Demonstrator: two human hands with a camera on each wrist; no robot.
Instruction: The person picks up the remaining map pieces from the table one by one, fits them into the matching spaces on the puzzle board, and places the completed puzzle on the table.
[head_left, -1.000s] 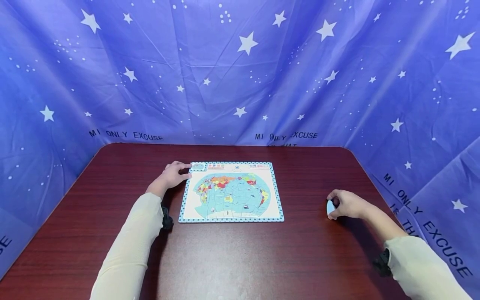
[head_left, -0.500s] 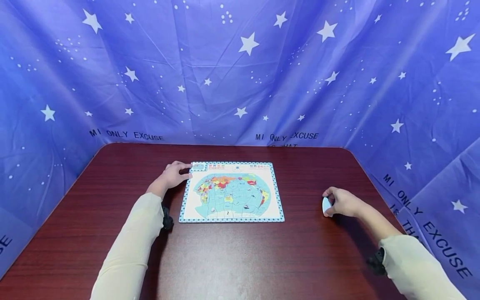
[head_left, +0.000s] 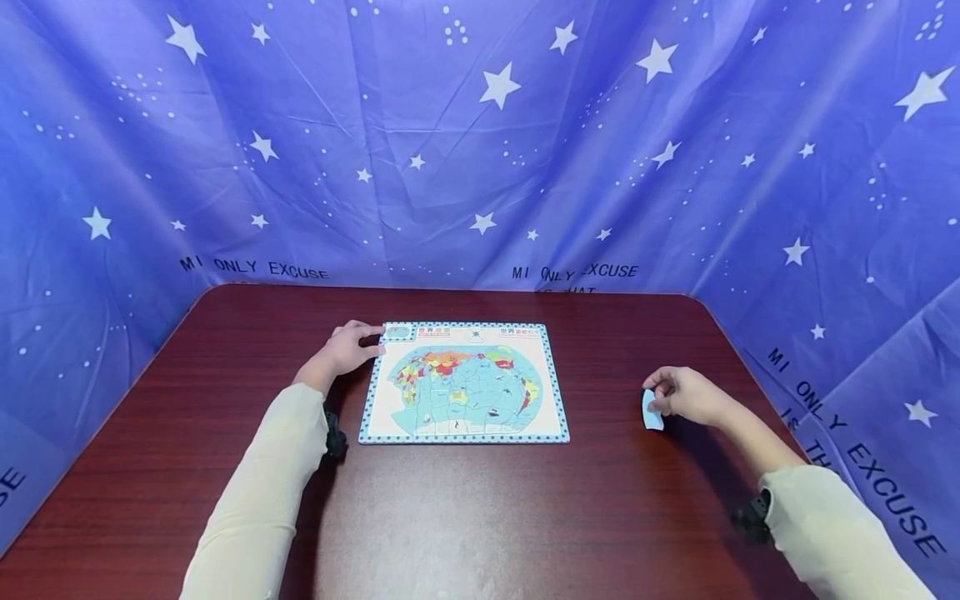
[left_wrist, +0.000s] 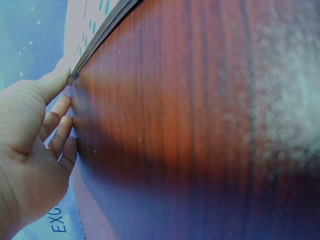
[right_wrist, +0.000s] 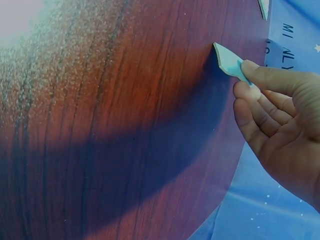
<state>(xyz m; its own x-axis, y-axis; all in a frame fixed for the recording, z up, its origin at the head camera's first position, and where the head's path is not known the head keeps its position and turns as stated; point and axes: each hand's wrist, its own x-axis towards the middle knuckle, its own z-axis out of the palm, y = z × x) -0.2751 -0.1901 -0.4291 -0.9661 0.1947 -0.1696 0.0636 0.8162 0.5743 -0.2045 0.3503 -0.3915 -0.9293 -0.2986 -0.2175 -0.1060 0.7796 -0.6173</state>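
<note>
A flat world map jigsaw puzzle (head_left: 465,400) with a dotted blue border lies on the table in the head view. At its upper left edge my left hand (head_left: 347,347) rests, fingers mostly extended. The left wrist view shows the thumb of the left hand (left_wrist: 30,135) right at the board's edge, the other fingertips close beside it. To the right of the board, my right hand (head_left: 688,395) pinches a small light blue and white puzzle piece (head_left: 652,412). In the right wrist view the piece (right_wrist: 228,61) is tilted between thumb and fingers of the right hand (right_wrist: 285,120).
The dark red-brown wooden table (head_left: 465,517) has glare near its front. A blue curtain (head_left: 450,192) with white stars and lettering hangs behind and at the sides. Dark wrist devices sit under both pale sleeves (head_left: 251,492).
My right hand has moved slightly left and away from me with the puzzle piece, which has turned so its face shows more. The left hand and the board have stayed in place.
</note>
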